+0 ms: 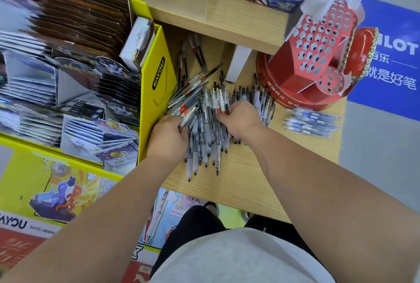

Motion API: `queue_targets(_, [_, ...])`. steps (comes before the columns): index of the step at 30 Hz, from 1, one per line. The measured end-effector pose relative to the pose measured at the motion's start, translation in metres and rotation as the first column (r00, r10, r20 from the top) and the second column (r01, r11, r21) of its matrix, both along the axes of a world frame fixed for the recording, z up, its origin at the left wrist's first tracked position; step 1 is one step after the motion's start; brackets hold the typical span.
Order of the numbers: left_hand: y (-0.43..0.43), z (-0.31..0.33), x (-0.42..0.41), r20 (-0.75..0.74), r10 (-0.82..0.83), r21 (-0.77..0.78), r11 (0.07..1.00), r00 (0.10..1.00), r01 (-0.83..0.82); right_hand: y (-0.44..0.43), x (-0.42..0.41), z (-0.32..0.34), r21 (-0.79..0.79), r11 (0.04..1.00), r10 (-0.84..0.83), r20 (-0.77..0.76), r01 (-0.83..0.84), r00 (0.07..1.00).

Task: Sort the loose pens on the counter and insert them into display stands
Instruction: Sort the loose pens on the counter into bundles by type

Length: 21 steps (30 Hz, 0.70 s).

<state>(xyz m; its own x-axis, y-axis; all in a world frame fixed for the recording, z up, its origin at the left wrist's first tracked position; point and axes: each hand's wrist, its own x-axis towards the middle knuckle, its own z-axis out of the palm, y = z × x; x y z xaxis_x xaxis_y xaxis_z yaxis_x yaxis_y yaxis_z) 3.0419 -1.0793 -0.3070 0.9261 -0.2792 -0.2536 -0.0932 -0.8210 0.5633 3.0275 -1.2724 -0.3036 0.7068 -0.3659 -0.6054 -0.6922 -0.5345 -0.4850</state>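
A big pile of loose clear pens [205, 128] with black and red grips lies on the wooden counter [241, 175]. My left hand [168, 139] grips a bunch of pens at the pile's left edge. My right hand [242, 119] has its fingers curled into the pens at the pile's right side. A few red-tipped pens [193, 55] lie apart further back. A small group of blue pens [311, 121] lies to the right. A red display stand [318, 44] with many round holes stands at the back right, its holes showing no pens.
A yellow card display box [156, 82] borders the pile on the left, with racks of card packs [68, 59] beyond it. A raised wooden shelf [227, 23] runs behind, a white box [238, 62] under its edge. The counter's front edge is near my body.
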Motion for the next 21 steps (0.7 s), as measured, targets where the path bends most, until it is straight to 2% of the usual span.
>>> queue_targets(4, [0.000, 0.005, -0.001, 0.034, 0.021, -0.044, 0.999, 0.999, -0.020, -0.005, -0.007, 0.003, 0.048, 0.999, 0.001, 0.020, -0.002, 1.000])
queue_targets(7, [-0.007, 0.014, -0.005, 0.086, -0.011, -0.117, 0.993, 0.996, 0.021, -0.016, -0.024, 0.009, 0.150, 0.985, -0.100, 0.071, 0.089, 0.992])
queue_targets(10, [-0.021, 0.024, -0.016, 0.096, -0.072, -0.223, 0.971, 0.993, 0.092, -0.032, -0.050, 0.024, 0.182, 0.973, -0.164, 0.101, 0.144, 0.981])
queue_targets(15, [-0.059, 0.030, -0.052, -0.077, -0.151, -0.301, 0.946, 0.986, 0.122, -0.071, -0.116, 0.042, 0.109, 0.970, -0.226, 0.061, 0.218, 0.972])
queue_targets(19, [-0.093, 0.032, -0.086, -0.272, -0.166, -0.308, 0.948, 0.948, 0.078, -0.102, -0.170, 0.045, 0.131, 0.900, -0.421, 0.014, 0.416, 0.907])
queue_targets(21, [-0.108, 0.029, -0.102, -0.307, -0.170, -0.307, 0.949, 0.936, 0.072, -0.115, -0.193, 0.040, 0.133, 0.884, -0.450, -0.019, 0.448, 0.893])
